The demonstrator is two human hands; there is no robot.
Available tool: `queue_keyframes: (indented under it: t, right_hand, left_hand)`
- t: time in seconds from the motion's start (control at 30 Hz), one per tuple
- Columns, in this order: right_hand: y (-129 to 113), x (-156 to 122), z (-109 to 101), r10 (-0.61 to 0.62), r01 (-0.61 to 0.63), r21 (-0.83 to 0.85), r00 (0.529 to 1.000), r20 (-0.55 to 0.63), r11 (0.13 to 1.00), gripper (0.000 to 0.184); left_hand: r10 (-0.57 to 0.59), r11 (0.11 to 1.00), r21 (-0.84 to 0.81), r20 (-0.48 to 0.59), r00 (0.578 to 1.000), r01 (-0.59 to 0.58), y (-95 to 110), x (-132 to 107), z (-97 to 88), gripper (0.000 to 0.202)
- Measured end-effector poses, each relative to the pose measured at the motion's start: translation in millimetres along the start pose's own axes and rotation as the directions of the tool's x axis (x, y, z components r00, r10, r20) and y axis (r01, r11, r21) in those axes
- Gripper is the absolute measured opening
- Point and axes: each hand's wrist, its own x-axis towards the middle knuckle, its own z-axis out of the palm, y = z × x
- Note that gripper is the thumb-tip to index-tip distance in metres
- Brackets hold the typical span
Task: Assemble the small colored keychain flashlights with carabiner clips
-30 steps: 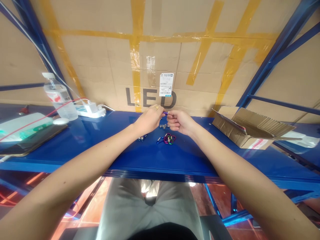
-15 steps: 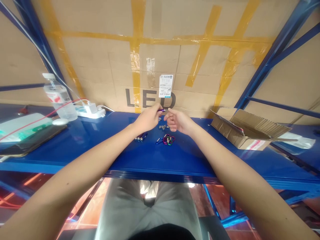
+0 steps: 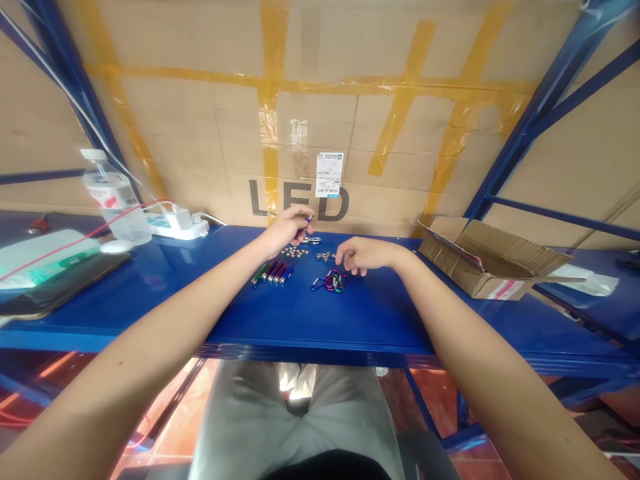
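My left hand (image 3: 287, 230) is raised a little above the blue shelf (image 3: 320, 313), its fingers pinched on a small purple tube (image 3: 306, 222). My right hand (image 3: 361, 254) hovers palm down with fingers loosely curled, just above a bunch of coloured carabiners (image 3: 334, 281); nothing shows in it. A row of small coloured tubes (image 3: 273, 272) lies below my left hand. Small silver caps (image 3: 295, 251) and a few more silver bits (image 3: 326, 256) lie between the hands.
An open cardboard box (image 3: 493, 260) sits at the right. At the left stand a water bottle (image 3: 115, 198), a white power strip (image 3: 180, 223), a red cable and a flat dark tray (image 3: 55, 273). A large taped carton marked LED (image 3: 320, 120) forms the back wall.
The hands have come apart: my right hand let go at the tube's tip and dropped toward the carabiners. My left hand kept the purple tube and drew slightly left.
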Motion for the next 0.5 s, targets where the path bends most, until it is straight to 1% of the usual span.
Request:
queue_keyframes:
  t: [0.13, 0.2, 0.37, 0.5]
  right_hand:
    - [-0.6, -1.1, 1.3, -0.017, 0.021, -0.038, 0.994, 0.110, 0.999, 0.023]
    - [-1.3, -0.2, 3.3, -0.026, 0.035, -0.062, 0.989, 0.144, 0.997, 0.023]
    - [-0.7, 3.4, 7.7, -0.019, 0.037, -0.140, 0.992, 0.125, 0.990, 0.014]
    - [-1.3, 1.7, 6.4, -0.001, 0.018, -0.182, 0.996, 0.094, 0.983, 0.008]
  left_hand:
    - [-0.032, 0.998, 0.048, 0.008, 0.999, 0.031, -0.6, -0.4, 1.2, 0.022]
    - [-0.041, 0.997, 0.072, 0.015, 0.999, 0.040, -1.6, -0.6, 2.4, 0.019]
    - [-0.068, 0.987, 0.150, 0.021, 0.997, 0.064, -7.8, 2.0, 1.8, 0.019]
    - [-0.074, 0.981, 0.184, 0.022, 0.997, 0.069, -10.5, 3.8, 0.9, 0.020]
